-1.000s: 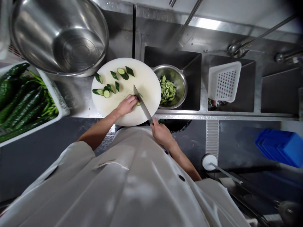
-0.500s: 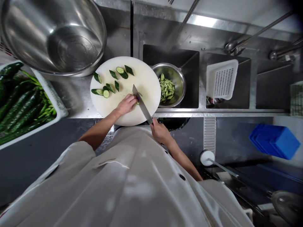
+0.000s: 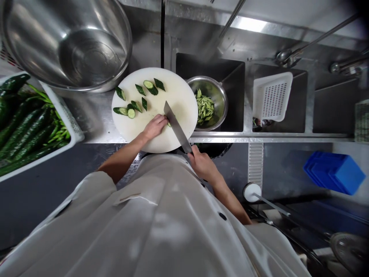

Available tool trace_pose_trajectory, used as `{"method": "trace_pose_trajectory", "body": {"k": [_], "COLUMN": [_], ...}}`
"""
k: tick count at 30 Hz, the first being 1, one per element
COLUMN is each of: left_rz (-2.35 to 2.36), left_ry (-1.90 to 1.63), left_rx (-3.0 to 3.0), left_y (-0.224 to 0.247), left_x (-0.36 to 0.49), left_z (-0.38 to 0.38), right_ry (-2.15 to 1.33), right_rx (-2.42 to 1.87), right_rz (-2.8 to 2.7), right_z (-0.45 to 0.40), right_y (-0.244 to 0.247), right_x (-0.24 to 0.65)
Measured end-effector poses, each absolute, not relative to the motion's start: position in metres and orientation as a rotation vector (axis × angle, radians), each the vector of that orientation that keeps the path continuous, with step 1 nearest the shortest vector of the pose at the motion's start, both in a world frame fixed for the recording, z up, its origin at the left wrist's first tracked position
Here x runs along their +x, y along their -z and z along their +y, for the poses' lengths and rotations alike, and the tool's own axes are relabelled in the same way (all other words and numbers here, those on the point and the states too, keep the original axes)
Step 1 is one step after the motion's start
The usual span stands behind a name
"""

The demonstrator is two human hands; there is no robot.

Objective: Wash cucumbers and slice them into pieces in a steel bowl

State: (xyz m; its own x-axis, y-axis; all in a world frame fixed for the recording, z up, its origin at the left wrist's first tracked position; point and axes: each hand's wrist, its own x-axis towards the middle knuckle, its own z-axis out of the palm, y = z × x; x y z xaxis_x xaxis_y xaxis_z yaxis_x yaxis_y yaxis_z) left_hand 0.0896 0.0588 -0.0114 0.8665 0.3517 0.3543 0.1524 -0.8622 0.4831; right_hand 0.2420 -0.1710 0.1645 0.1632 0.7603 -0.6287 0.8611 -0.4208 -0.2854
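Observation:
My right hand [image 3: 202, 162] is wrapped round the handle of a kitchen knife [image 3: 178, 129], whose blade slants up and left over a round white cutting board [image 3: 138, 134]. Curled fingers of my left hand [image 3: 155, 127] press down on the board beside the blade. Under their tips shows a small piece of cucumber [image 3: 169, 124], mostly hidden by hand and knife. Farther back on the board's left half lie several chunks of dark-green cucumber [image 3: 150, 87], cut on the slant. Right of the board, a metal bowl [image 3: 223, 111] holds many thin green cucumber slices [image 3: 204, 107].
A big steel basin [image 3: 95, 57] stands at the back left. Below it, a white crate [image 3: 75, 130] holds whole cucumbers [image 3: 25, 130] and green peppers. Sinks line the right, one with a white perforated basket [image 3: 272, 96]. Blue bins [image 3: 334, 172] are at the far right.
My right hand has drawn the knife a little to the right and toward me. My left hand stays on the cucumber piece. The whole view has shifted slightly.

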Motion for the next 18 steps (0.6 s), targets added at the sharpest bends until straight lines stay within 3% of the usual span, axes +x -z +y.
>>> {"method": "trace_pose_trajectory", "body": {"k": [18], "left_rz": [0.412], "left_ry": [-0.533], "left_rx": [2.684], "left_y": [0.004], "left_x": [0.088], "left_z": [0.058], "right_ry": [1.155], "right_rx": [2.492], "right_rz": [1.724], "right_z": [-0.178], "right_y": [-0.153], "right_x": [0.263]}}
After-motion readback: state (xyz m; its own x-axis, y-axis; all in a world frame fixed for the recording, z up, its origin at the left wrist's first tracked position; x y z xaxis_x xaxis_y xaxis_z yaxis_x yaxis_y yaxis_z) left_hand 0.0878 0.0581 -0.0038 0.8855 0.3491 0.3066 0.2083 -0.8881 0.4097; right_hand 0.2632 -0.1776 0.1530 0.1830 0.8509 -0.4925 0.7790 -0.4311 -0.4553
